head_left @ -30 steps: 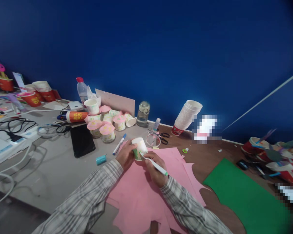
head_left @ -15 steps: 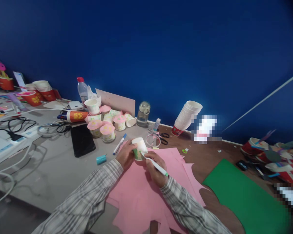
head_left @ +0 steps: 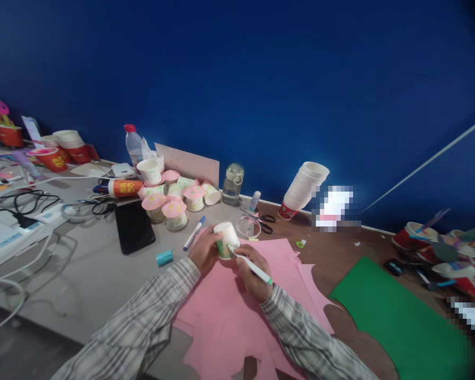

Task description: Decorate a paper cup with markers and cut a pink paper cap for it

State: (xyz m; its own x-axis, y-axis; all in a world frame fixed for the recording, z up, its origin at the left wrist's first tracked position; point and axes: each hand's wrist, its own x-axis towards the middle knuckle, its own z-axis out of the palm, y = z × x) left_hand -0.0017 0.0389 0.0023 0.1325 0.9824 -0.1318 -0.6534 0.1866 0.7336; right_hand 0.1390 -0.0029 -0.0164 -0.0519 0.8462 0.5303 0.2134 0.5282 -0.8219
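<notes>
A white paper cup [head_left: 228, 235] with green marks on its side is gripped at its left by my left hand [head_left: 206, 250]. My right hand [head_left: 254, 273] is closed round a white marker [head_left: 257, 270] with a green end. The marker's tip meets, or nearly meets, the cup's right side. Both hands are over a stack of pink paper sheets [head_left: 229, 322] with cut edges. Left of my left hand lies a blue-capped marker [head_left: 195, 233], and a short teal cylinder [head_left: 164, 258] is close to it.
Decorated cups with pink paper tops [head_left: 174, 212] cluster at back left beside a clear jar [head_left: 233, 184]. Scissors [head_left: 263, 222] lie behind the pink paper. A tilted stack of cups [head_left: 304, 187] leans rightward near the wall. Green paper [head_left: 391, 311] covers the right side; a black phone [head_left: 134, 226] lies left.
The marker tip has shifted slightly left on the cup's side. Both hands keep nearly the same place, and the cup stays held.
</notes>
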